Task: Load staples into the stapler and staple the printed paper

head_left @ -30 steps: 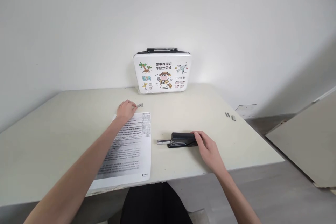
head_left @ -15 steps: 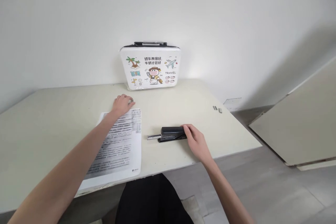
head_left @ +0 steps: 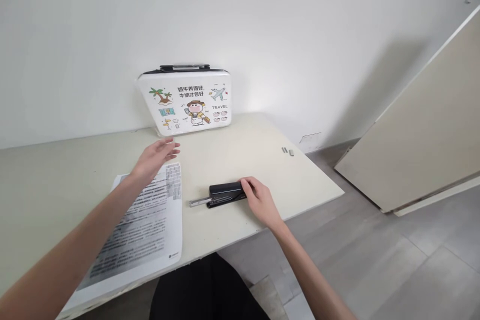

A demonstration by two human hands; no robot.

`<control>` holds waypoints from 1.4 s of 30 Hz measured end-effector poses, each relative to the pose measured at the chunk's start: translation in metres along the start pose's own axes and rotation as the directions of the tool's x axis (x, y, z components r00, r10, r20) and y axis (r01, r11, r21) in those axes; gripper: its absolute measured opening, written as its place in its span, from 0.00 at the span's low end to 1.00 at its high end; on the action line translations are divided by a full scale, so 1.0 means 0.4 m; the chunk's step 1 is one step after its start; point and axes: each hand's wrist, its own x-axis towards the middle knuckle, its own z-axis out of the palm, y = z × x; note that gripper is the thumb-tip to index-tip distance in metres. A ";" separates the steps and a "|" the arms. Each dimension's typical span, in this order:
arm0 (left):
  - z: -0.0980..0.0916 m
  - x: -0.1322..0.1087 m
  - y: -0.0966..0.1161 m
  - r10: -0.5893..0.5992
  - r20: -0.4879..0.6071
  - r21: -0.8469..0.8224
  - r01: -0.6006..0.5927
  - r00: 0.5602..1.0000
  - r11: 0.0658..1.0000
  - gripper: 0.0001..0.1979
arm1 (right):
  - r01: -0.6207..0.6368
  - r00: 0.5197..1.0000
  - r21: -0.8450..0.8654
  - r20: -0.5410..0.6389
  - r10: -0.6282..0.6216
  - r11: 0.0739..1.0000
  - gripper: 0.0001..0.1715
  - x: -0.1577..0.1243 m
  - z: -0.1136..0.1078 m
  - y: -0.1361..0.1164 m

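Note:
My right hand (head_left: pixel 260 202) grips the rear end of a black stapler (head_left: pixel 227 192) lying on the table. The stapler's metal staple tray (head_left: pixel 198 202) sticks out of its front, pointing left. Above the top edge of a printed sheet of paper (head_left: pixel 150 225), my left hand (head_left: pixel 159 155) is held with its fingers stretched out and apart. I see nothing between those fingers, though the palm side is partly hidden. My left forearm covers part of the sheet.
A white case (head_left: pixel 189 102) with cartoon prints and a black handle leans upright against the wall. Small grey pieces (head_left: pixel 288 151), perhaps staple strips, lie near the right edge of the pale table (head_left: pixel 240 230). A slanted pale panel (head_left: pixel 420 145) stands to the right.
The view has turned right. My left hand has uncurled and its fingers now stretch out; the small grey thing at its fingertips no longer shows. My right hand keeps hold of the stapler.

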 end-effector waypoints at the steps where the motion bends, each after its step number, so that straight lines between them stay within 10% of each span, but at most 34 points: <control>1: 0.007 -0.027 0.004 -0.041 0.043 -0.065 0.044 0.998 0.997 0.25 | -0.003 1.000 -0.001 0.001 0.003 1.000 0.26 -0.002 -0.001 0.001; 6: 0.043 -0.160 0.012 -0.193 0.246 -0.216 0.248 0.950 0.944 0.23 | -0.036 0.999 -0.011 0.015 0.036 0.999 0.28 -0.012 -0.007 0.001; 16: 0.091 -0.271 0.053 -0.182 0.303 -0.268 0.266 0.936 0.926 0.15 | -0.055 0.998 -0.017 0.022 0.056 0.998 0.28 -0.025 -0.010 -0.007; 22: 0.097 -0.320 0.045 -0.046 0.175 -0.016 0.049 0.984 0.999 0.20 | -0.070 0.997 -0.025 0.016 0.071 0.997 0.29 -0.027 -0.017 -0.014; 33: 0.078 -0.379 0.008 0.114 0.266 0.157 -0.160 0.957 0.975 0.17 | -0.108 0.994 -0.032 0.015 0.109 0.994 0.26 -0.032 -0.015 -0.012; 37: 0.069 -0.385 -0.013 0.231 0.257 0.401 -0.321 0.938 0.858 0.17 | -0.105 0.994 -0.034 0.010 0.105 0.994 0.26 -0.033 -0.016 -0.010; 42: 0.081 -0.381 -0.050 0.468 0.358 0.520 -0.589 0.808 0.619 0.14 | -0.123 0.992 -0.040 0.011 0.124 0.992 0.27 -0.035 -0.017 -0.009</control>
